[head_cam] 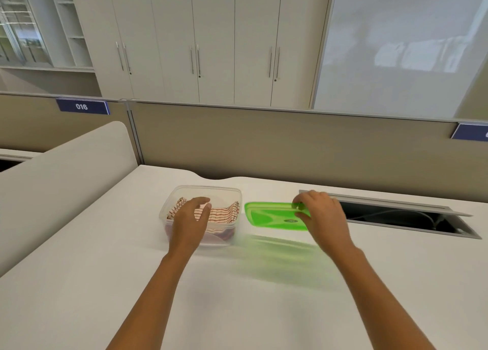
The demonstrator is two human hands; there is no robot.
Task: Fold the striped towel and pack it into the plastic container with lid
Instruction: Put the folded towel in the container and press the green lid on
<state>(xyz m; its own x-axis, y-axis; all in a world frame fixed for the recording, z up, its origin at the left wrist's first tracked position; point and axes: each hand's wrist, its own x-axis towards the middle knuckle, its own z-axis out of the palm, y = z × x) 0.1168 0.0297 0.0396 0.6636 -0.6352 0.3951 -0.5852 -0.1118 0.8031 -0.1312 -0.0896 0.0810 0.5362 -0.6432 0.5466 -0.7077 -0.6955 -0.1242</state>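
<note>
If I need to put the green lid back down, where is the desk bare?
Bare desk lies wide open in front of the container, between both forearms, and left of it toward the padded divider. It is crowded behind the right hand, where the lid hangs close to the open cable tray.

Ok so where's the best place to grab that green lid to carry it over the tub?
Probably by its short right edge, coming from the right, where the right hand already pinches it. The green lid is thin, flat and lifted off the table, and that grip leaves its left end free to swing over the clear container.
</note>
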